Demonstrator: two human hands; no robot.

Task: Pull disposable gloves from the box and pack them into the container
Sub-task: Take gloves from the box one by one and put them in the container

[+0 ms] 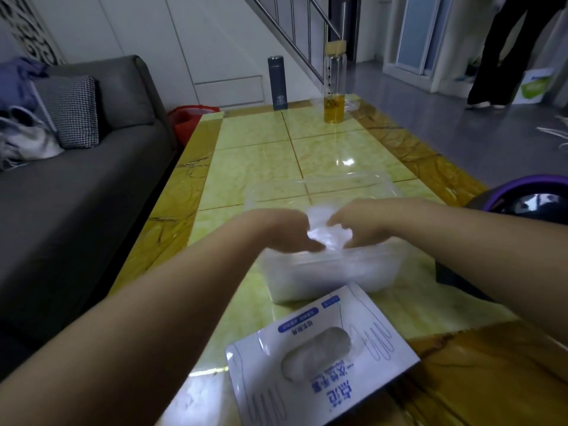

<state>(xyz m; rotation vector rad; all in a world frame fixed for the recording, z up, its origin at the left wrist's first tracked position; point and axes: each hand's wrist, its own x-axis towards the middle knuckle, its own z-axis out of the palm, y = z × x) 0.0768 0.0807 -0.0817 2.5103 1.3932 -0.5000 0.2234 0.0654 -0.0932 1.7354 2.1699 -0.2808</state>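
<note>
Both hands over the clear container (332,272) near the table's (255,142) near edge — left hand (284,230) and right hand (358,224) closed from either side on one crumpled wad of translucent gloves (327,232), fingers curled in, knuckles toward the camera. Wad held just above the container's open top, touching or nearly touching the whitish glove mass already heaped inside; cannot tell which. Container's long axis across the view, left to right, parallel to the near edge, so the bundle sits about midway along it, neither hand clearly nearer. Straight down, then, for the coming press — no sideways reach needed, probably just a push and tuck into the middle. Likely risk: springy film puffing back over the rim. Clear lid (319,189) lying flat just beyond the container, toward the far edge. Glove box (319,358) closer to the camera, at the near edge, oval opening facing up with more gloves visible, untouched by either hand.
</note>
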